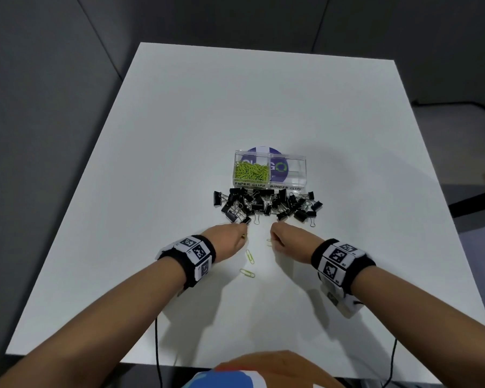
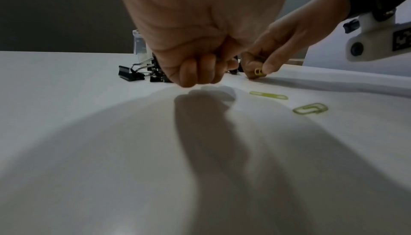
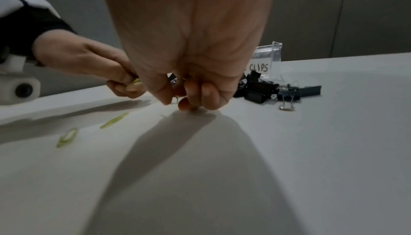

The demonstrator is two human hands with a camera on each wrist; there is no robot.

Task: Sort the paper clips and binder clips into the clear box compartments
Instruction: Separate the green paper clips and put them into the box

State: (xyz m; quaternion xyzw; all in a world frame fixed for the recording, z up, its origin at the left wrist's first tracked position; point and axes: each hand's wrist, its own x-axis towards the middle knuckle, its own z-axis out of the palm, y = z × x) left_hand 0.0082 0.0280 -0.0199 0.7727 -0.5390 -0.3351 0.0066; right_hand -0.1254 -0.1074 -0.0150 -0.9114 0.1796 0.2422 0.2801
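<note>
two labels: "paper clips", "binder clips" | both hands' fingers pinching green paper clips (image 2: 258,71)

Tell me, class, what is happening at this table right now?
A person is sorting clips. The right hand pinches a yellow-green paper clip; the left hand grips more. Two similar clips lie loose on the white table. The clear box's "paper clips" side is full, while the black binder clips are piled outside.
</note>
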